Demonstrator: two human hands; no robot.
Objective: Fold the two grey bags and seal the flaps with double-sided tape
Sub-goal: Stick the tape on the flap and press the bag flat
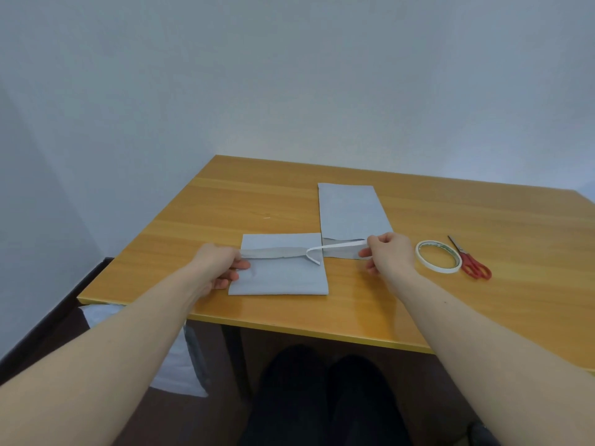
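Note:
A folded grey bag [283, 275] lies near the table's front edge, with a strip of tape running across its upper part. My left hand [219, 265] holds the bag's left edge, thumb on top. My right hand [388, 252] pinches a white backing strip [338, 246] that loops up off the bag's right end. A second grey bag [351, 214] lies flat and long behind, its near end partly under the strip and my right hand.
A roll of double-sided tape [438, 260] lies right of my right hand, with red-handled scissors [471, 263] beside it. The wooden table [225, 204] stands against white walls. My dark-clothed legs show below the front edge, and a white bag lies on the floor at left.

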